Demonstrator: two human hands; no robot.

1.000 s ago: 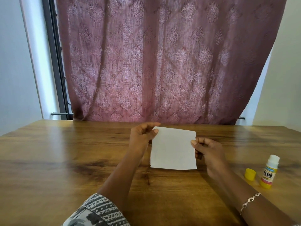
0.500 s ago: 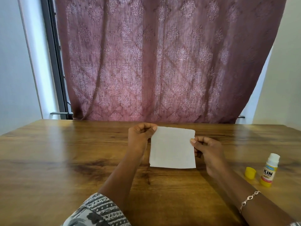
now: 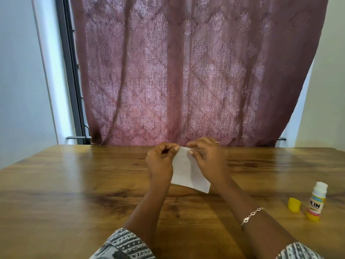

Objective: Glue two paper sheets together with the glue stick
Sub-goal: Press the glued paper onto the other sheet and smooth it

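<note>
Your left hand (image 3: 160,161) and right hand (image 3: 209,159) both hold the white rectangular paper sheets (image 3: 188,172) above the brown wooden worktop (image 3: 74,184), near its far edge and in front of the patterned mauve curtain (image 3: 186,71). Each grip is a pinch at the top of the paper: your left thumb and forefinger close on the upper left corner, and your right fingertips (image 3: 191,151) press on the top edge just beside them, so the two grips nearly touch. The paper hangs down and toward you from those grips, between your two wrists, with its lower right corner pointing toward the right forearm. You cannot tell from this view whether you hold one sheet or two laid flush, nor whether the lower edge rests on the worktop or hangs just above it.

The white glue stick with a yellow base and a printed label (image 3: 316,203) stands upright on the worktop well to the right of your right hand, out of either grip. Its top is uncovered, and its small yellow cap (image 3: 294,205) lies just beside it on the left, apart from the tube.

A thin metal chain bracelet (image 3: 251,216) circles your right wrist, and black-and-white patterned sleeves (image 3: 123,245) show at the bottom edge.
</note>
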